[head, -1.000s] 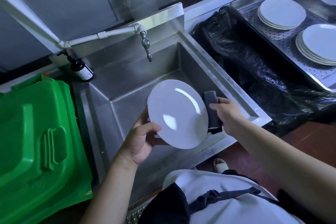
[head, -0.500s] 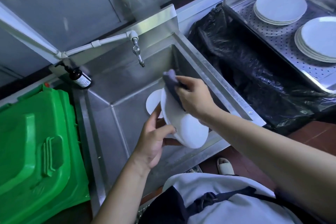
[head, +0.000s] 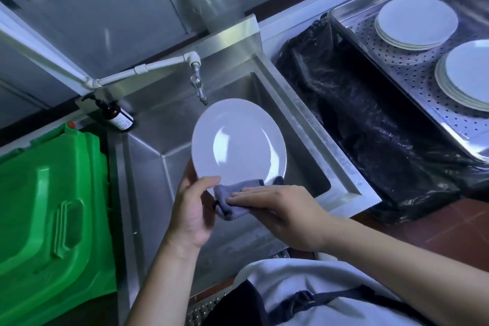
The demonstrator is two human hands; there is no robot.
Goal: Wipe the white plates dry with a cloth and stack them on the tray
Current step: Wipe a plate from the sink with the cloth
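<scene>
White plate [head: 238,140]: held tilted above the steel sink [head: 312,130], its face toward the camera with a bright sheen; its lower edge is covered by the cloth and the thumb. Left hand [head: 193,209]: grips the plate at its lower left rim, thumb curled over the front, fingers behind the plate and mostly out of sight. Right hand [head: 283,209]: fingers fairly straight, pressing the grey-blue cloth [head: 232,198] against the plate's bottom edge; the cloth wraps round the rim, so part of it is hidden behind the plate and under the fingers. Sink basin: the inside is largely blocked by the plate and hands; contents cannot be made out. Tap [head: 198,85]: blurred, hanging over the basin from a white pipe [head: 148,69]. Dark pump bottle [head: 116,116]: at the sink's back left corner, label unreadable. Perforated metal tray [head: 397,66]: at upper right, cut off by the frame edge, holding two plate stacks, the far stack [head: 415,22] whole, the near stack [head: 468,74] cropped at the right. Black plastic bag [head: 370,124]: between sink and tray. Green bin [head: 50,206]: left of the sink, lid closed, partly out of frame.
</scene>
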